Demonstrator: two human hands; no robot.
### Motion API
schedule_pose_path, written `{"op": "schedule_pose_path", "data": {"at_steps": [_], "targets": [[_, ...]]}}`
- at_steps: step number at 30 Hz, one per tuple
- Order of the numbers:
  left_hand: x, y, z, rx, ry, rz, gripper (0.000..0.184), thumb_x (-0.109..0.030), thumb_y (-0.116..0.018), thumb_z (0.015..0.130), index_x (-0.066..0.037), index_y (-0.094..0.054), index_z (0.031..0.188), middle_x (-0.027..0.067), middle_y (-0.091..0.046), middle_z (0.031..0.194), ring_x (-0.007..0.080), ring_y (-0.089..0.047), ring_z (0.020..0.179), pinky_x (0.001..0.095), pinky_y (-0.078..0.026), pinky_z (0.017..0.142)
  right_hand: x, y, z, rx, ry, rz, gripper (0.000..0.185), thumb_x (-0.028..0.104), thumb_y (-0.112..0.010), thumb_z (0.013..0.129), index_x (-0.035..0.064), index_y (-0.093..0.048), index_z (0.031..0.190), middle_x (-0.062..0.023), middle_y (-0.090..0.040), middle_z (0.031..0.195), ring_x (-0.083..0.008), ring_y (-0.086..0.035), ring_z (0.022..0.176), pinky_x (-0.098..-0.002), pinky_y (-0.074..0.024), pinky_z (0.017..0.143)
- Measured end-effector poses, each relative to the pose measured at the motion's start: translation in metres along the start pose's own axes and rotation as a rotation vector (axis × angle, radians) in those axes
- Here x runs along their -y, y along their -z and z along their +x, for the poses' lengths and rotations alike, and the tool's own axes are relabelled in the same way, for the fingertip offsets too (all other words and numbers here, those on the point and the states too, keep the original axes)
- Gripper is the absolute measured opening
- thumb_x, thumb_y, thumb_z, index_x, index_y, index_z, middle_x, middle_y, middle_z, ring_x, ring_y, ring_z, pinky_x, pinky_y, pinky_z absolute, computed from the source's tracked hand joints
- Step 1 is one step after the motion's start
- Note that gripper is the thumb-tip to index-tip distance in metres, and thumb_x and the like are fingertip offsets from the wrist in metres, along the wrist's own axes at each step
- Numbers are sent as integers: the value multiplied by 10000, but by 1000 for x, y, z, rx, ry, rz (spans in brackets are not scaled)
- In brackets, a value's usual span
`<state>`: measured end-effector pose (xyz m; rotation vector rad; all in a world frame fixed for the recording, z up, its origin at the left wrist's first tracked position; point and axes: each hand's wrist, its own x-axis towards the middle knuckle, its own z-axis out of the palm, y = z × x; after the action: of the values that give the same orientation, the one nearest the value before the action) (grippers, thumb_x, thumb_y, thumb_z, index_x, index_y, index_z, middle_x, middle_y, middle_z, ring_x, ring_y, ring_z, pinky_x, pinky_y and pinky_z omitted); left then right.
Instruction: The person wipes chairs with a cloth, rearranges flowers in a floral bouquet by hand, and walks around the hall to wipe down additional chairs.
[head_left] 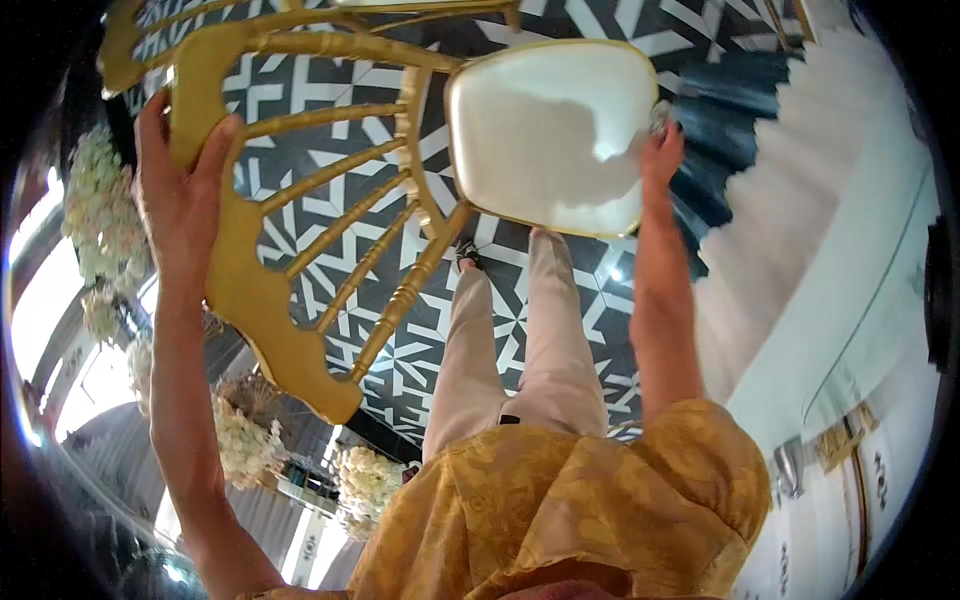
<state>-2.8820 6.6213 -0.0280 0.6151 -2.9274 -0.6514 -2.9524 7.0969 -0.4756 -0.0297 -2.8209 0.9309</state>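
Between the two hands, a gold chair (410, 125) is seen from above, its white seat (540, 120) placed nearer the right hand and its spindled back nearer the left. By the left hand (182, 195), the broad top rail (240, 250) is gripped, the thumb and fingers being parted around its edge. By the right hand (662, 160), closed at the seat's far edge, a small greyish item (659, 117) is held; whether the seat is touched cannot be told. Just beyond the right hand, dark pleated fabric (735, 110) is seen, with white draped cloth (770, 260) farther out. Beside the left hand, pale flowers (105, 215) are massed. Below both hands, a black-and-white patterned floor (605, 290) is shown.
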Motion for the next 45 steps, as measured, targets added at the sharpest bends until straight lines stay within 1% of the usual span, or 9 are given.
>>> {"op": "schedule_pose_path", "data": {"at_steps": [5, 8, 13, 14, 22, 26, 30, 31, 45], "targets": [[5, -3, 1, -41, 21, -31, 529, -192, -704, 872, -5, -451, 1298, 95, -634, 1021, 172, -624, 911, 300, -501, 812, 51, -26, 87, 252, 191, 68, 327, 54, -558, 818, 52, -609, 1140, -193, -624, 1091, -394, -577, 1015, -437, -465, 899], [12, -5, 3, -57, -79, 140, 599, -283, -722, 854, -66, -445, 1339, 110, -655, 1110, 166, -648, 939, 302, -531, 781, 0, -29, 29, 18, 282, -28, 352, 84, -565, 819, 2, -583, 1161, -210, -602, 1162, -387, -559, 1085, -429, -443, 962], [37, -21, -1, -25, -21, -32, 480, -236, -673, 810, -72, -515, 1233, 123, -665, 933, 270, -661, 733, 406, -516, 634, -128, 70, -163, 507, 511, -436, 439, 286, -495, 958, 91, -509, 1351, -181, -585, 1262, -371, -545, 1155, -463, -402, 1030], [27, -14, 1, -6, -24, 26, 494, -206, -638, 799, -33, -480, 1234, 155, -641, 962, 313, -661, 766, 449, -504, 647, -49, 112, -170, 924, 107, -562, 487, 408, -512, 935, 62, -576, 1271, -213, -611, 1206, -412, -568, 1093, -468, -461, 932], [60, -44, -7, -47, 59, -884, 728, -505, -501, 924, -9, -285, 1410, 252, -471, 1318, 362, -511, 1182, 453, -399, 1013, 70, 211, -318, 500, -667, 355, 318, 149, -539, 843, -79, -640, 1040, -153, -646, 873, -264, -602, 801, -391, -506, 728], [149, 6, -130, -183, -137, -966, 427, -322, -418, 1006, -36, -394, 1323, 193, -515, 1053, 344, -537, 998, 435, -435, 860, 124, 228, -352, 718, -26, -440, 219, 157, -507, 876, -17, -628, 930, -239, -615, 847, -388, -585, 788, -447, -468, 706], [307, 40, -275, 536, -100, -364, 396, -323, -489, 954, -48, -524, 1236, 233, -562, 1216, 382, -532, 1159, 465, -443, 950, 216, 163, -368, 1002, 99, -335, 212, 137, -510, 856, -21, -632, 927, -220, -623, 831, -358, -593, 785, -430, -471, 708], [328, 58, -296, 753, 394, -429, 381, -337, -478, 934, -43, -590, 1150, 213, -605, 1178, 383, -573, 1117, 491, -458, 923, 239, 144, -368, 1058, 134, -302, 211, 132, -510, 851, -22, -633, 926, -215, -626, 827, -350, -595, 785, -426, -471, 709], [583, 148, -351, 164, 625, -389, 348, -270, -537, 917, -84, -563, 1209, 154, -611, 1151, 327, -573, 1109, 424, -474, 914, 590, -186, -243, 1155, 609, -186, 252, 64, -511, 788, 92, -656, 993, -219, -652, 952, -408, -611, 912, -439, -485, 774]]}}
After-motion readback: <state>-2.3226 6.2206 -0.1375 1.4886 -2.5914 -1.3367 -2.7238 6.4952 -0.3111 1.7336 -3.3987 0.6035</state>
